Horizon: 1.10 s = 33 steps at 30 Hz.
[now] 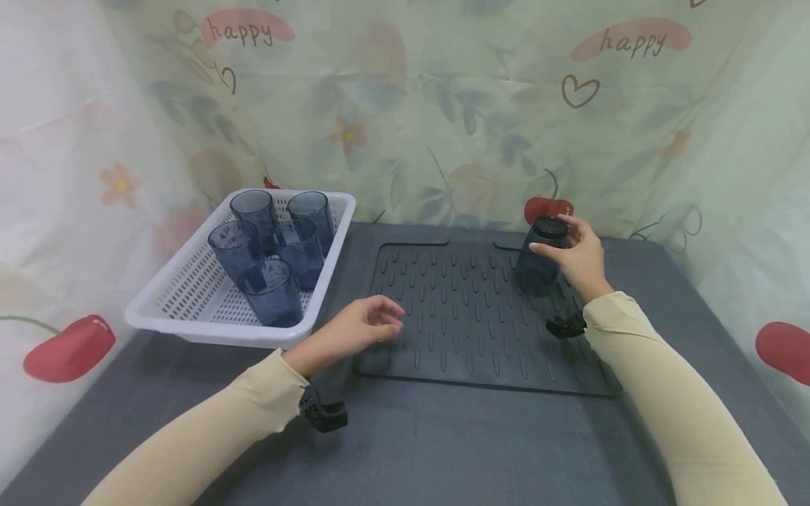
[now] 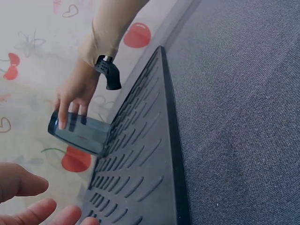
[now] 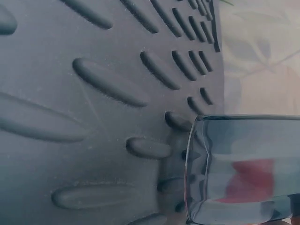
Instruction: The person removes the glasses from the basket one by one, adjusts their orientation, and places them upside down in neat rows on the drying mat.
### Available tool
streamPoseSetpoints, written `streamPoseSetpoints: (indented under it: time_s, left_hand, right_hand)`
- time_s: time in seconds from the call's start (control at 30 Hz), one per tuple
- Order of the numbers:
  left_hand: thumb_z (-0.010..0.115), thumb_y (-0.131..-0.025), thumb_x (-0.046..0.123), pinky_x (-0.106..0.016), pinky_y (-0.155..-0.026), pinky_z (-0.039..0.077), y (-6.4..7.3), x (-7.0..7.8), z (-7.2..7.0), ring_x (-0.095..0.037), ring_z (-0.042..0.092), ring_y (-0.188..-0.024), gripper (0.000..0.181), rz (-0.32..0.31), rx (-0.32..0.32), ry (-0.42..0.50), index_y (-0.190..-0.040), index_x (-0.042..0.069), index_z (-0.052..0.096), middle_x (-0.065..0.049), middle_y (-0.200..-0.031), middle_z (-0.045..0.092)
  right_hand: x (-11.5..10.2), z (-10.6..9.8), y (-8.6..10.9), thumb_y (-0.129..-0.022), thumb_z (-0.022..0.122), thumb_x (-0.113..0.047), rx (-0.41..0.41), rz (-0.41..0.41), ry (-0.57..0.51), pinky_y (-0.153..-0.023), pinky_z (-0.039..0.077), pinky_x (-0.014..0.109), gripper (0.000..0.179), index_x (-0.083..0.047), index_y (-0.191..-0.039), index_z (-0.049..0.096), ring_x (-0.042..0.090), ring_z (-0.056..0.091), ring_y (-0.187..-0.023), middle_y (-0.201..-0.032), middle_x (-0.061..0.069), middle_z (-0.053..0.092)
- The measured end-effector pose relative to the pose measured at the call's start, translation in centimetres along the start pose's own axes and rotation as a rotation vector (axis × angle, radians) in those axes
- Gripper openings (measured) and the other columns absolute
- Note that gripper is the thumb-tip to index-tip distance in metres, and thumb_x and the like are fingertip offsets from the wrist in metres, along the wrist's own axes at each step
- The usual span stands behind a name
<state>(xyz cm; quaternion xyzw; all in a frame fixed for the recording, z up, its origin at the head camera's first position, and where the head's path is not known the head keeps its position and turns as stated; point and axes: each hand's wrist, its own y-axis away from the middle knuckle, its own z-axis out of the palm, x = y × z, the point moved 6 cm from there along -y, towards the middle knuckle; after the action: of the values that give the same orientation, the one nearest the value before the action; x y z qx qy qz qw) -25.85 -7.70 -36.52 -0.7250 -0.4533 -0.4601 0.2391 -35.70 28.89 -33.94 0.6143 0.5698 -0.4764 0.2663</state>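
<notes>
- Over on the person's left sits a white perforated plastic basket [image 1: 218, 337], and I count five clear blue tumblers [image 1: 271, 295] inside, mouths up: two at the far end, two in the middle, one at the front.
- They crowd toward the basket's right side, its holed floor showing beside them.
- A sixth blue tumbler [image 1: 534, 270] is upside down at the far right part of a dark ridged drying mat [image 1: 443, 316]; I can't tell whether its whole rim touches the mat.
- The right hand [image 1: 583, 258] grips that tumbler near its upturned base, thumb on one side, fingers on the other.
- The left hand [image 1: 354, 327] is relaxed, fingers loosely bent, over the mat's left edge, near the basket's front corner.
- Mat and basket both rest on a dark grey tabletop [image 1: 474, 450].
</notes>
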Motion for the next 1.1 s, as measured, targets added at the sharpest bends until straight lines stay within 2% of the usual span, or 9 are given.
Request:
streamPoseSetpoints:
  time_s: [0.13,0.3,0.7,1.1]
  left_hand:
    - [0.061,-0.093,0.013,-0.034,-0.082,0.053,0.0,0.1,0.0,-0.015,0.064,-0.097,0.033,0.000,-0.007,0.000,-0.124,0.003,0.058,-0.008,-0.108,0.067]
    - [0.060,-0.094,0.016,-0.036,-0.081,0.053,0.0,0.1,0.1,-0.016,0.064,-0.096,0.032,0.022,-0.029,0.000,-0.123,0.003,0.058,-0.010,-0.108,0.066]
    - [0.062,-0.094,0.018,-0.032,-0.078,0.052,-0.1,0.3,0.2,-0.015,0.065,-0.095,0.032,0.011,-0.013,-0.010,-0.123,0.005,0.059,-0.008,-0.107,0.067]
    - [0.061,-0.094,0.019,-0.035,-0.083,0.054,-0.4,0.2,0.4,-0.016,0.066,-0.094,0.034,0.013,-0.020,-0.009,-0.124,0.002,0.058,-0.009,-0.108,0.067]
  right_hand:
    - [0.2,-0.1,0.1,-0.080,0.080,-0.031,0.005,0.004,0.024,-0.105,0.043,0.044,0.084,-0.016,-0.149,0.034,0.027,0.046,-0.134,-0.148,0.013,0.042]
    - [0.2,-0.3,0.3,-0.079,0.080,-0.033,0.013,0.019,0.045,-0.108,0.040,0.047,0.086,-0.018,-0.150,0.033,0.029,0.041,-0.138,-0.150,0.014,0.038]
    - [0.7,-0.5,0.5,-0.079,0.080,-0.033,0.028,0.024,0.034,-0.107,0.041,0.047,0.085,-0.015,-0.148,0.034,0.029,0.044,-0.136,-0.147,0.014,0.041]
    - [1.6,-0.1,0.5,-0.080,0.078,-0.035,-0.039,0.025,-0.008,-0.106,0.039,0.050,0.090,-0.014,-0.149,0.024,0.032,0.040,-0.136,-0.150,0.016,0.032]
